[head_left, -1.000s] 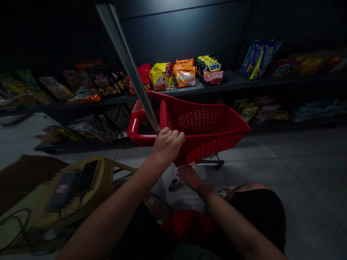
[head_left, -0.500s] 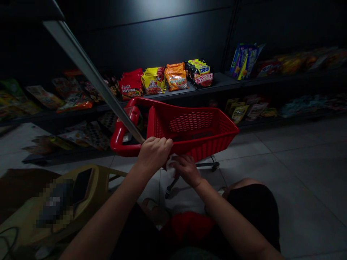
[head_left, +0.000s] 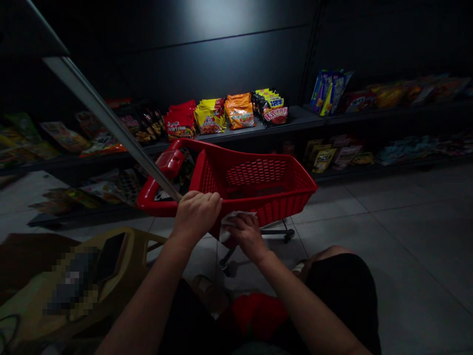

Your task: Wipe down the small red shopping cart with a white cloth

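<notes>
Your left hand (head_left: 195, 215) — closed tight on rim of red shopping cart (head_left: 284, 204), by end of metal pole (head_left: 111, 129). Right hand (head_left: 248, 237) curled over white cloth (head_left: 236, 218) — cloth pressed against cart's outer wall.

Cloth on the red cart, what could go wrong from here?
The red shopping cart stands on small casters, so pressure from the right hand on the white cloth might roll it, with only the left hand on its rim to hold it. The long metal pole rises from the cart, so if the cart swings, the pole could knock the snack packets on the shelf.
</notes>
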A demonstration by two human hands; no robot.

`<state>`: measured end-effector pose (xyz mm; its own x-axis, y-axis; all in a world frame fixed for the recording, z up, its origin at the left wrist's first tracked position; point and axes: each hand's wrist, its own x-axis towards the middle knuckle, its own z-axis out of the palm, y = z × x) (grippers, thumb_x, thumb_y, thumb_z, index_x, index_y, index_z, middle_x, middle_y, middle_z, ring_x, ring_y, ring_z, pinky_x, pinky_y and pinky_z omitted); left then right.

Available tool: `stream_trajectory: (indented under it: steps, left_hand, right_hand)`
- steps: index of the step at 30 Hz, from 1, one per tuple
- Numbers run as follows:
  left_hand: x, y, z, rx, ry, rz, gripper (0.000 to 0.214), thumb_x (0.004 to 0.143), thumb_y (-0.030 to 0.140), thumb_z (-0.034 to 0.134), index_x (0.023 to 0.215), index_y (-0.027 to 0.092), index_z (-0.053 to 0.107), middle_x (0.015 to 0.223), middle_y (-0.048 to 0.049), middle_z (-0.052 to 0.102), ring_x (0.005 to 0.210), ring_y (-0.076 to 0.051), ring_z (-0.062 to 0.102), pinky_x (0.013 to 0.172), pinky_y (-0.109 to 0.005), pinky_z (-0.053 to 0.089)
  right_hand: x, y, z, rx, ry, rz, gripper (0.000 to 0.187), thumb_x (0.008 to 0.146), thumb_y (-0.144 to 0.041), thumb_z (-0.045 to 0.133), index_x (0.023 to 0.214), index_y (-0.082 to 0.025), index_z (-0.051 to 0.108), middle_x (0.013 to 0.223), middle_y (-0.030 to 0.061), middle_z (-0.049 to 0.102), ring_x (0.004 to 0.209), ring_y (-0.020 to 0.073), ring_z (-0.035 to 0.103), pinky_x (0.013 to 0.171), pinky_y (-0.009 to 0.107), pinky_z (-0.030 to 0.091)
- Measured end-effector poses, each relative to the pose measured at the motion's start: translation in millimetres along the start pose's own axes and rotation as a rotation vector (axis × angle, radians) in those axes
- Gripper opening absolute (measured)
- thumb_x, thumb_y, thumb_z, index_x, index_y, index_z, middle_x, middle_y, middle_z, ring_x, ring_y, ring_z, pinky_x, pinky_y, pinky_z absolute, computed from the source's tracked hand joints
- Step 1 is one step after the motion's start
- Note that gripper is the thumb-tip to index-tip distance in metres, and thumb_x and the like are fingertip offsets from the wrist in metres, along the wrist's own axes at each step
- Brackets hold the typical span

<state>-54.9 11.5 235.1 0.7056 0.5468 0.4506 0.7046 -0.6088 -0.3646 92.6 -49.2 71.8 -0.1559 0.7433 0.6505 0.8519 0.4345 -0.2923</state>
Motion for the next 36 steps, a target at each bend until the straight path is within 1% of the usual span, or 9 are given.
stream_trajectory:
  steps: [5, 8, 13, 16, 24, 27, 31, 33, 36]
  left_hand:
    - [-4.5, -2.3, 2.1, 0.026, 0.008, -0.040, 0.029, 0.099, 0.027, 0.041, 0.075, 0.022, 0.058, 0.068, -0.0031, 0.066, 0.070, -0.021, 0.062, 0.086, -0.038, 0.036]
    - [-6.3, -1.9, 3.9, 0.018, 0.026, -0.053, 0.027, 0.098, 0.027, 0.043, 0.075, 0.021, 0.058, 0.070, -0.0032, 0.067, 0.071, -0.021, 0.061, 0.088, -0.038, 0.037]
    - [-9.0, -2.4, 6.5, -0.002, 0.074, -0.053, 0.024, 0.096, 0.026, 0.047, 0.074, 0.022, 0.058, 0.068, -0.0029, 0.067, 0.069, -0.021, 0.060, 0.085, -0.039, 0.038]
    - [-12.0, -5.2, 6.3, 0.012, 0.077, -0.040, 0.023, 0.096, 0.027, 0.047, 0.075, 0.022, 0.057, 0.069, -0.0022, 0.066, 0.070, -0.021, 0.061, 0.082, -0.038, 0.038]
    - [-20.5, -8.0, 6.3, 0.035, 0.064, -0.069, 0.024, 0.096, 0.029, 0.048, 0.074, 0.022, 0.055, 0.068, -0.0011, 0.065, 0.071, -0.021, 0.062, 0.084, -0.037, 0.039]
    - [-22.1, -6.4, 4.3, 0.052, 0.062, -0.084, 0.025, 0.096, 0.029, 0.048, 0.073, 0.022, 0.054, 0.068, -0.0010, 0.065, 0.071, -0.021, 0.063, 0.083, -0.037, 0.039]
    - [-26.5, -8.7, 0.3, 0.073, 0.067, -0.101, 0.025, 0.096, 0.030, 0.049, 0.072, 0.022, 0.054, 0.067, -0.0003, 0.066, 0.070, -0.020, 0.064, 0.080, -0.036, 0.039]
    - [-30.0, -11.9, -1.0, 0.083, 0.070, -0.115, 0.026, 0.095, 0.030, 0.050, 0.071, 0.023, 0.054, 0.066, -0.0001, 0.066, 0.069, -0.019, 0.064, 0.076, -0.035, 0.039]
    - [-35.6, -16.7, -1.4, 0.098, 0.066, -0.116, 0.027, 0.095, 0.031, 0.050, 0.070, 0.023, 0.054, 0.065, 0.0001, 0.065, 0.069, -0.020, 0.064, 0.076, -0.036, 0.039]
  right_hand:
    - [-18.9, 51.1, -37.3, 0.001, 0.243, 0.208, 0.030, 0.096, -0.018, 0.055, 0.117, -0.032, 0.070, 0.122, 0.0025, 0.067, 0.118, 0.0224, 0.052, 0.106, 0.041, 0.035]
    - [-24.2, 57.7, -44.3, 0.023, 0.369, 0.311, 0.032, 0.097, -0.017, 0.049, 0.118, -0.028, 0.070, 0.121, 0.0053, 0.066, 0.119, 0.0229, 0.053, 0.105, 0.043, 0.038]
    - [-14.7, 13.3, -10.3, -0.027, 0.097, 0.061, 0.036, 0.097, -0.019, 0.053, 0.129, -0.032, 0.064, 0.136, 0.0025, 0.062, 0.129, 0.0233, 0.047, 0.111, 0.041, 0.034]
    - [-14.8, 9.1, -3.0, -0.062, 0.005, -0.061, 0.036, 0.095, -0.021, 0.059, 0.127, -0.037, 0.065, 0.137, -0.0017, 0.061, 0.130, 0.0228, 0.046, 0.114, 0.041, 0.030]
    - [-45.2, 87.7, -37.7, 0.047, 0.498, 0.462, 0.036, 0.091, -0.014, 0.049, 0.118, -0.027, 0.068, 0.123, 0.0091, 0.056, 0.117, 0.0247, 0.052, 0.102, 0.046, 0.043]
    - [-39.2, 72.3, -24.5, 0.158, 0.581, 0.589, 0.042, 0.087, -0.011, 0.048, 0.123, -0.025, 0.064, 0.125, 0.0107, 0.051, 0.120, 0.0251, 0.051, 0.102, 0.047, 0.044]
    - [-26.6, 29.9, -6.3, 0.311, 0.361, 0.356, 0.042, 0.085, -0.006, 0.052, 0.118, -0.028, 0.068, 0.121, 0.0076, 0.053, 0.116, 0.0220, 0.054, 0.100, 0.040, 0.048]
    - [-22.4, 17.5, -12.1, 0.368, 0.273, 0.239, 0.039, 0.086, -0.005, 0.053, 0.112, -0.028, 0.071, 0.115, 0.0053, 0.057, 0.111, 0.0194, 0.057, 0.097, 0.036, 0.050]
    - [-12.7, 10.2, -38.1, 0.358, 0.406, 0.265, 0.030, 0.090, -0.012, 0.057, 0.112, -0.027, 0.070, 0.117, 0.0060, 0.058, 0.112, 0.0194, 0.058, 0.098, 0.036, 0.051]
